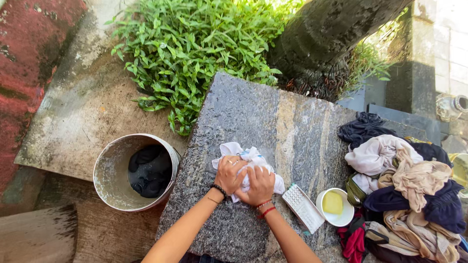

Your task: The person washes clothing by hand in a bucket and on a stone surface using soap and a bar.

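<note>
Both your hands press on the white cloth (249,165) at the middle of the wet stone slab (273,117): left hand (229,174) and right hand (258,185) grip it with closed fingers. Right of them lies a white brush (303,208), then a soap bowl (336,209).

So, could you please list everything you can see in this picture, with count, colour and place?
white cloth: one, white, bunched on the wet stone slab under both hands
stone slab: one, grey speckled, centre
bucket: one, pale metal, left of the slab, dark clothes inside
scrub brush: one, white, on the slab right of the hands
bowl: one, white, beside the brush, holds a yellow soap bar
laundry pile: one heap, mixed beige, navy, red, right end of the slab
plants: one clump, green, behind the slab
tree trunk: one, dark, top right
left hand: one, pressing the cloth
right hand: one, pressing the cloth
</note>
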